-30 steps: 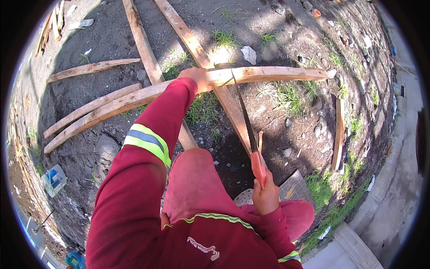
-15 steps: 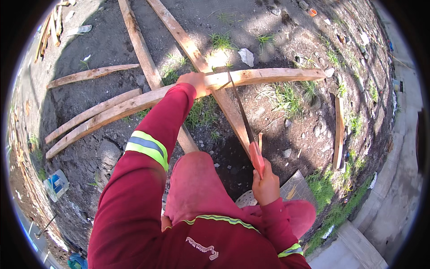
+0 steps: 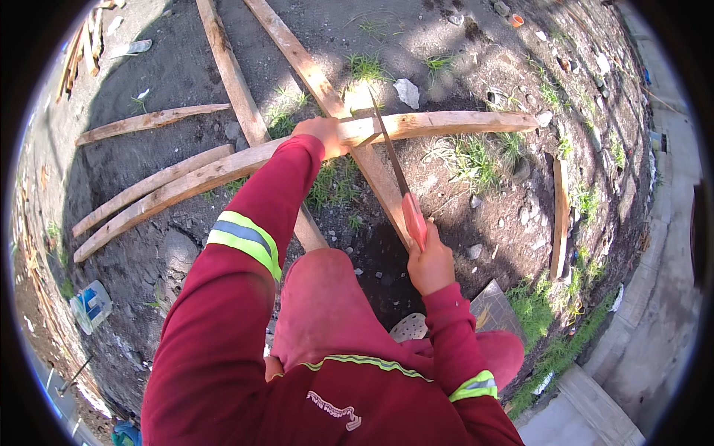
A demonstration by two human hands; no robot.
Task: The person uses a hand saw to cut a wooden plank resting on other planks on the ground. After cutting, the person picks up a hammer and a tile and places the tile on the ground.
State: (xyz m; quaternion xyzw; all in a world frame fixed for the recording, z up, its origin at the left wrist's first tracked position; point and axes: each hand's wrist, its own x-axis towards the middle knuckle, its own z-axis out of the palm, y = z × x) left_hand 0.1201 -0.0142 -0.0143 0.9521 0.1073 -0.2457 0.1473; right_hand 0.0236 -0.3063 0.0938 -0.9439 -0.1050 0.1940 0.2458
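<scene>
A long wooden beam (image 3: 439, 124) lies crosswise over two other lengths of timber on the ground. My left hand (image 3: 321, 136) is closed round this beam, left of the saw. In my right hand (image 3: 432, 262) is the red handle of a handsaw (image 3: 394, 162), its dark blade pointing away from me. The blade crosses the beam just right of my left hand, and its tip reaches past the far edge. Under the beam, a slanting timber (image 3: 301, 63) runs from the far side toward my right hand. My fingers hide part of the saw handle.
A second supporting timber (image 3: 232, 74) lies to the left, near my knee. Shorter wood pieces (image 3: 152, 125) are at the left, and another plank (image 3: 561, 219) at the right. A white stone (image 3: 407, 93), grass tufts and a clear plastic container (image 3: 92, 306) dot the soil.
My right hand has pushed the saw forward and slightly left, so more blade shows past the beam. My left hand keeps its grip on the beam.
</scene>
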